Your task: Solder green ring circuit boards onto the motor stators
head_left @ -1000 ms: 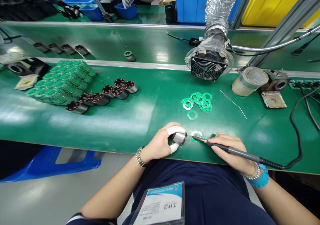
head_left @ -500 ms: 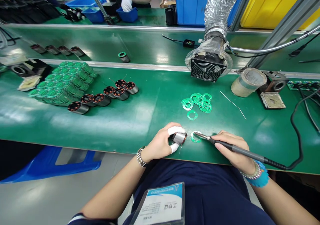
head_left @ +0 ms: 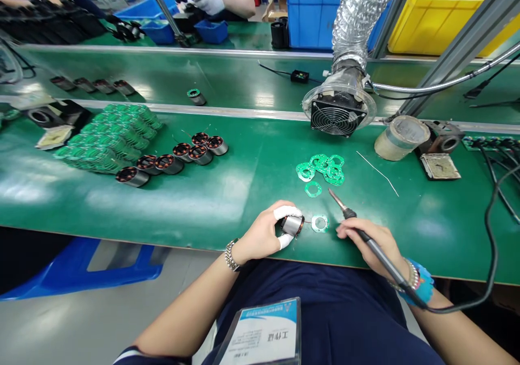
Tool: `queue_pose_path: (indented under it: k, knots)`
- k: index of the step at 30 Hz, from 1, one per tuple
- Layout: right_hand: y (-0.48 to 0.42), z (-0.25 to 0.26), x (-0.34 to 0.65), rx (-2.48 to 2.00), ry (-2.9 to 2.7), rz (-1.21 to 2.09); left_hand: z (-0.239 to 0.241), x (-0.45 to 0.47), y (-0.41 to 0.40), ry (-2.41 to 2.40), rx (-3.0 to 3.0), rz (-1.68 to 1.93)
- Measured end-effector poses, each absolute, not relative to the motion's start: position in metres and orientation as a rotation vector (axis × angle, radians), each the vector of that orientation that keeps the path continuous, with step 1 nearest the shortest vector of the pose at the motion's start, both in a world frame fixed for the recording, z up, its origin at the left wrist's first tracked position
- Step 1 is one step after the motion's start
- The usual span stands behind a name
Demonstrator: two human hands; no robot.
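- The stator (head_left: pixel 293 225) lies near the worktop's front edge. The left hand (head_left: pixel 264 235) has its grip pinching it between white-capped thumb and fingertip.
- It looks dense and rigid. It is best held by its steel barrel, clear of the fine copper leads.
- The right hand (head_left: pixel 371 240) has its grip wrapped round the soldering iron (head_left: pixel 350 215).
- Half a second ago the tip touched the ring board (head_left: pixel 319 223) beside the stator; now it is lifted clear.

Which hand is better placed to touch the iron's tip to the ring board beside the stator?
Right. The right hand grips the soldering iron, tip raised beyond the ring board; the left hand is full, pinching the stator.
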State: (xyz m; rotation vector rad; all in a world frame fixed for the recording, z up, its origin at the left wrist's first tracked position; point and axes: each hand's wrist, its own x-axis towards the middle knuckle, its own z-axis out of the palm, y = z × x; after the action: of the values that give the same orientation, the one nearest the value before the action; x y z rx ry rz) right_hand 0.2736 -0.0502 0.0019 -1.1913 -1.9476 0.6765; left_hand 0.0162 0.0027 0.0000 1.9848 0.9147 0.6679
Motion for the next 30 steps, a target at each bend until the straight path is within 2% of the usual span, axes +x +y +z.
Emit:
queue_pose_path:
  k: [4,8,11,15,18,26,30]
  knots:
    - [-0.046,0.004,0.269,-1.054,-2.11,0.539,0.001,0.018,-0.003,0.907,1.791,0.672]
    - [-0.043,0.006,0.258,-1.275,-1.852,0.448,0.001,0.027,-0.008,0.896,1.79,0.655]
    - [-0.041,0.01,0.245,-1.375,-1.54,0.699,0.0,0.034,-0.01,1.051,2.005,0.59]
    - [-0.037,0.019,0.232,-1.146,-1.306,1.193,-0.003,0.035,-0.012,1.178,2.135,0.561]
    - [-0.034,0.024,0.233,-1.021,-1.325,1.36,-0.002,0.032,-0.015,1.147,2.152,0.546]
    - [-0.026,0.018,0.23,-0.942,-1.349,1.313,0.0,0.041,-0.02,1.289,2.068,0.711]
    - [-0.021,0.022,0.226,-1.153,-1.538,1.092,-0.002,0.041,-0.02,1.241,2.075,0.745]
